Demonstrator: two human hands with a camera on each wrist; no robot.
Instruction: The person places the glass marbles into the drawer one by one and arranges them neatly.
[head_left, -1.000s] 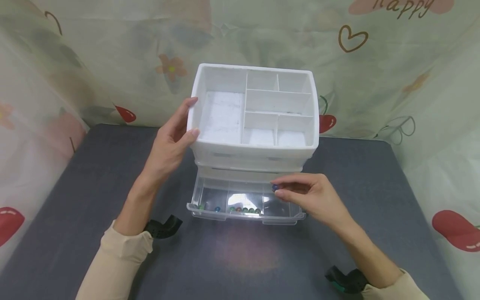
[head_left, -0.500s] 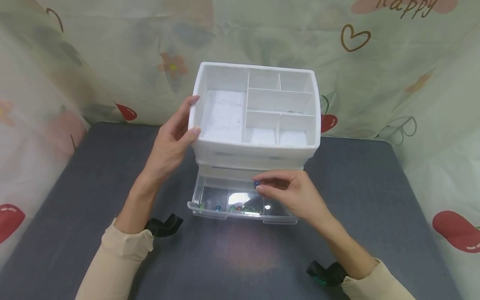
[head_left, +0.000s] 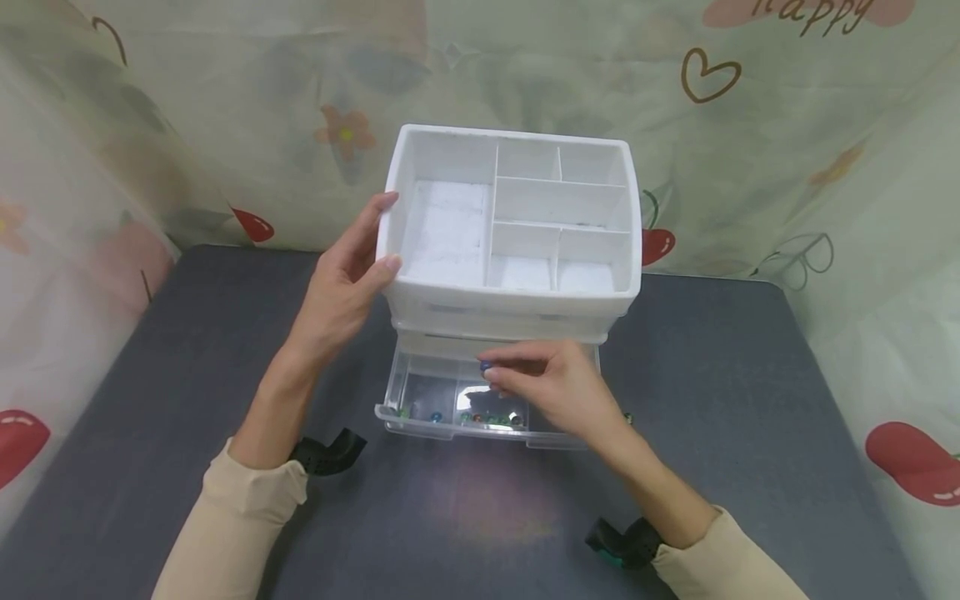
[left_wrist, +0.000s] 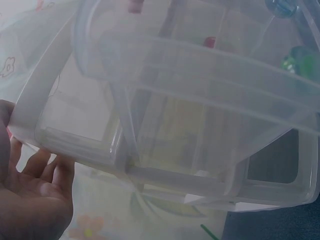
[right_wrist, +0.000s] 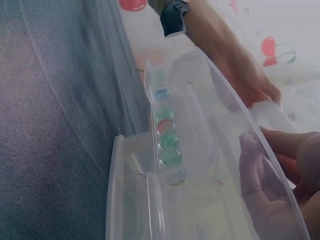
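My left hand (head_left: 337,287) grips the left wall of a white plastic organizer (head_left: 510,305), its thumb over the top rim. Below juts a clear pulled-out drawer (head_left: 487,432). Above this drawer, my right hand (head_left: 562,387) pinches a dark blue marble (head_left: 486,367) between thumb and fingertips. Along the drawer's front wall lie several marbles: a green marble (head_left: 403,412) and a blue marble (head_left: 437,417) in the left section, and a green and reddish row (right_wrist: 169,140) in the middle. Part of the drawer's right section is hidden behind my right hand.
One more marble (head_left: 627,417) shows beside my right wrist, to the right of the drawer. The organizer's top has a large left compartment (head_left: 450,233) and several smaller ones. Dark grey cloth (head_left: 360,533) covers the table, and a printed curtain (head_left: 262,108) hangs behind it.
My right hand has moved left over the drawer with the blue marble, from its right section to the middle. The marble by my right wrist has come into sight. My left hand stays put.
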